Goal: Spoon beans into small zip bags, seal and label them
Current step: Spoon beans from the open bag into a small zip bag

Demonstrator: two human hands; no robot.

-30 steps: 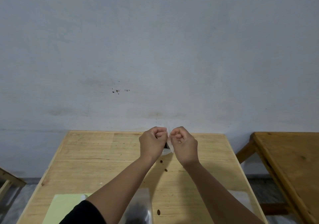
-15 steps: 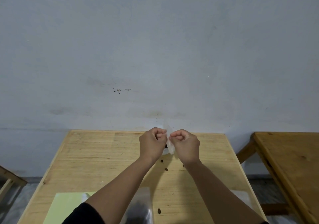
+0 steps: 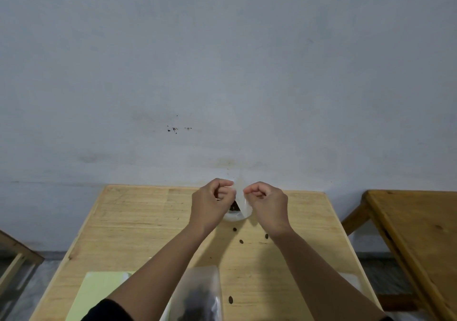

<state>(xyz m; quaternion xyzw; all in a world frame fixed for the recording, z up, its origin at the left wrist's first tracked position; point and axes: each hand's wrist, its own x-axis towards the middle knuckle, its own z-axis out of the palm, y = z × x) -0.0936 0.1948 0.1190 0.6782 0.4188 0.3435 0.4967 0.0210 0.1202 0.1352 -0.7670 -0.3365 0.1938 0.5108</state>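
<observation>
My left hand (image 3: 212,203) and my right hand (image 3: 268,203) are raised above the far middle of the wooden table (image 3: 138,224), both curled. Between them they pinch a small clear zip bag (image 3: 241,203) by its top edge. Behind the bag sits a white bowl (image 3: 233,217) with dark beans inside, mostly hidden by my hands. A larger clear bag of dark beans (image 3: 197,296) lies near the front edge, between my forearms.
Loose beans (image 3: 241,241) are scattered on the table below my hands, one more (image 3: 230,299) near the front. A pale green sheet (image 3: 99,293) lies front left. A second wooden table (image 3: 418,234) stands to the right, a wooden frame (image 3: 14,254) at left.
My hands have drawn slightly apart along the bag's top edge, the right hand moving right. The bag now shows more between them.
</observation>
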